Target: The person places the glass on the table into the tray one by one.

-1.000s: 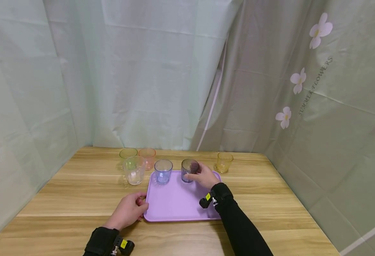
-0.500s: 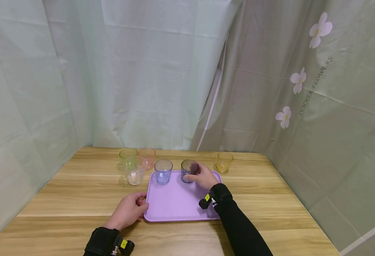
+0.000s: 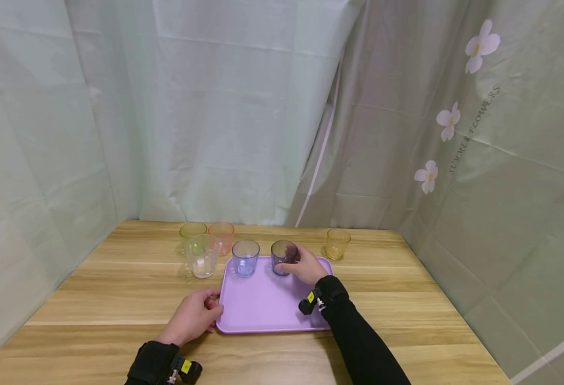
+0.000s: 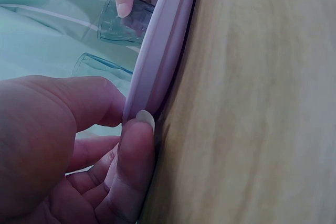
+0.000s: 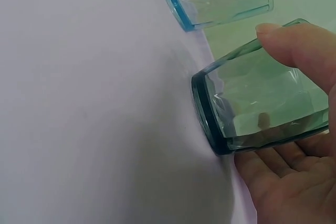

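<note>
Apparent step: setting a dark glass (image 3: 280, 255) on a purple tray (image 3: 263, 307); the next move likely calls for a level release | a right hand (image 3: 308, 266) grasps the glass, upright between thumb and fingers, at the tray's far side, near a blue glass (image 3: 245, 260); a left hand (image 3: 192, 318) pinches the tray's left edge

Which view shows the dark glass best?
Right wrist view: the dark glass appears large, its base clear. The head view shows it small, partly covered by the right hand; in the left wrist, the tray hides its base.
</note>
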`<state>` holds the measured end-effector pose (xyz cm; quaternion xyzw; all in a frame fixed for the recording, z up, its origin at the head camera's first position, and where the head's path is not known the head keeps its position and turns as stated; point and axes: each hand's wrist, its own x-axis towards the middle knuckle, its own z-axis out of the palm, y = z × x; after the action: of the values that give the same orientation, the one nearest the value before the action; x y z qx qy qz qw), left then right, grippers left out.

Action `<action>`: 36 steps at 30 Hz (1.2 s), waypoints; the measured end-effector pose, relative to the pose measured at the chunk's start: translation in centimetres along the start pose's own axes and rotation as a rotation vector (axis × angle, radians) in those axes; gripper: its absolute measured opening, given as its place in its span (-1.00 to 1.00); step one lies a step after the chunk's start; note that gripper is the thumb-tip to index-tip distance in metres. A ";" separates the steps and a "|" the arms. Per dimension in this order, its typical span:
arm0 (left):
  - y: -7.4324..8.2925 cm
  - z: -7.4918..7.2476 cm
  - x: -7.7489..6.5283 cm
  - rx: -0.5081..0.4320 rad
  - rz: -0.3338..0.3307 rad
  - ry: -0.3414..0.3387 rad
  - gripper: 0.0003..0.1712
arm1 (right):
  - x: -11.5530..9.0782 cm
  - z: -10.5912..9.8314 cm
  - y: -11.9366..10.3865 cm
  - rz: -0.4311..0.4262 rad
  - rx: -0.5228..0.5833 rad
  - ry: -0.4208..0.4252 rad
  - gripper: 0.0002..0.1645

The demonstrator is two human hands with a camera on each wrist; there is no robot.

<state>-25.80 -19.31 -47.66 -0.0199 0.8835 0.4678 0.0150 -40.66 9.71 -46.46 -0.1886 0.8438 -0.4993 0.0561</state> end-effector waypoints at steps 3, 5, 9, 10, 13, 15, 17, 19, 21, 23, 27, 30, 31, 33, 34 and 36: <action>0.0 0.0 0.0 -0.005 -0.004 0.000 -0.43 | 0.0 0.0 0.0 -0.008 0.008 -0.002 -0.25; -0.1 0.0 0.0 -0.007 -0.006 0.002 -0.43 | 0.0 0.0 -0.1 -0.012 0.011 -0.001 -0.22; -0.1 0.1 0.1 -0.004 -0.007 0.004 -0.43 | -0.1 -0.1 -0.1 -0.002 0.021 0.004 -0.15; -0.1 0.1 0.1 -0.004 -0.008 0.004 -0.43 | -0.1 -0.1 0.0 -0.001 0.023 0.007 -0.14; 0.0 0.1 0.1 -0.003 -0.010 0.001 -0.42 | -0.2 -0.2 0.0 0.008 0.030 0.012 -0.18; 0.0 0.0 0.0 -0.002 -0.008 0.001 -0.42 | -0.2 -0.2 -0.1 0.013 0.035 0.025 -0.19; 0.1 0.0 0.0 -0.003 -0.007 0.001 -0.42 | -0.2 -0.3 -0.2 0.018 0.044 0.042 -0.15; 0.1 0.0 0.0 -0.005 -0.005 0.001 -0.42 | -0.2 -0.4 -0.4 0.017 0.054 0.061 -0.07; 0.0 0.0 0.0 -0.007 -0.006 0.000 -0.43 | -0.2 -0.5 -0.5 0.018 0.071 0.073 0.01; 0.0 0.0 0.1 -0.012 -0.005 0.000 -0.43 | -0.3 -0.7 -0.6 0.020 0.084 0.073 0.07; -0.1 0.0 0.1 -0.016 -0.005 -0.002 -0.42 | -0.6 -1.2 -1.0 0.037 0.110 0.074 0.09; -0.1 0.0 0.1 -0.013 -0.008 -0.004 -0.42 | -0.8 -1.6 -1.3 0.037 0.137 0.079 0.10; -0.2 0.0 0.1 -0.012 -0.010 -0.004 -0.41 | -0.8 -1.8 -1.5 0.035 0.148 0.079 0.09; -0.1 0.0 0.1 -0.010 -0.012 -0.005 -0.41 | -0.7 -2.1 -1.7 0.020 0.155 0.081 0.08; -0.1 0.0 0.1 -0.010 -0.012 -0.006 -0.41 | -0.7 -2.2 -1.8 0.014 0.160 0.083 0.08; -0.2 0.0 0.1 -0.007 -0.010 -0.006 -0.40 | -0.6 -2.5 -2.0 0.004 0.164 0.086 0.08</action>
<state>-25.94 -19.39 -47.80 -0.0228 0.8816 0.4710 0.0199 -40.29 11.17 -43.59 -0.1602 0.8021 -0.5742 0.0358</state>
